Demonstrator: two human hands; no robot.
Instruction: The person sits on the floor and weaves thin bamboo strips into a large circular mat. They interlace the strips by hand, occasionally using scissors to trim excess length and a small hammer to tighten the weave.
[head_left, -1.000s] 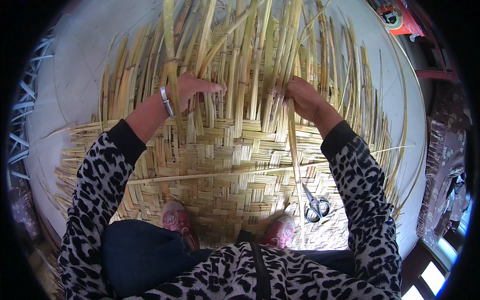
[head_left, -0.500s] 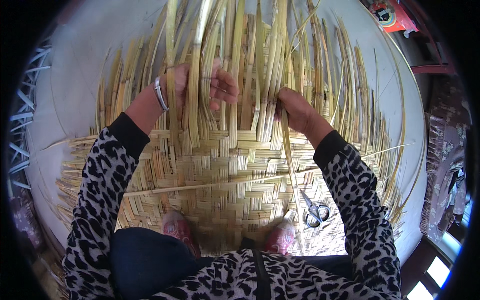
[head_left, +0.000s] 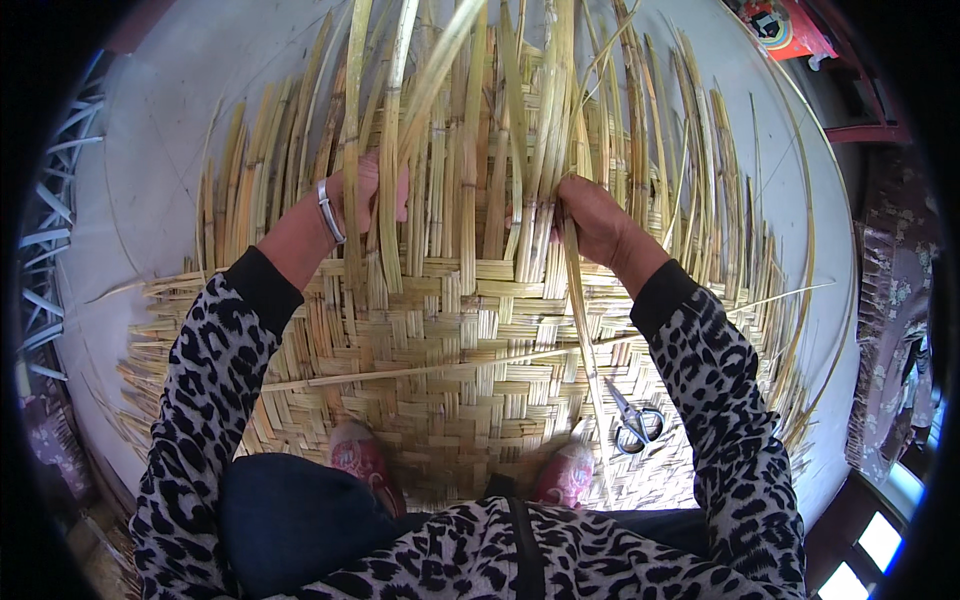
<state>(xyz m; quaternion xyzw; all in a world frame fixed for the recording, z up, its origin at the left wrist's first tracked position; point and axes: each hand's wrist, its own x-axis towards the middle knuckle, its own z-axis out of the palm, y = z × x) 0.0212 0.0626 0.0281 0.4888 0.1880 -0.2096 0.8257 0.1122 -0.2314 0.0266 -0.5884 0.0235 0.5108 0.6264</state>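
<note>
R hand [head_left: 600,215]: fingers curled in, thumb side pinching a narrow strip [head_left: 583,340]; tips mostly hidden, so exact hold unclear.
L hand [head_left: 368,190]: behind tall strips, only bits showing; can't tell if fingers pinch or just rest there.
Narrow strip: runs from R fingers back twd the body, over the mat, low end near the scissors.
Upright strips [head_left: 470,200]: btwn the hands & fanning out past both; prob. light, springy lengthwise, smooth, a bit slippery; sharp bend could crack or split 'em, edges may cut.
Where to hold: judging by looks, flat btwn thumb & forefinger, low, close to where each leaves the weave; long free ends prob. whip about.
Mat [head_left: 420,405]: woven, starts just on the body side of the fingers & spreads wide below; prob. light for its size, fairly stiff, gives a little when pressed.
Loose strip [head_left: 450,367]: lies crosswise on mat, nearer the body than both hands.
Scissors [head_left: 632,413]: on mat, bodyward of R fingers, near narrow strip's low end.
Shoes [head_left: 365,462]: red pair, bodyward of scissors & loose strip, partly hidden by legs.
Bracelet [head_left: 329,212]: on L wrist, just behind the fingers.
Hard to see: far tips of some strips, cut off at top; base of strips behind L hand; mat's near edge, under clothes; rim, dark & bent.
</note>
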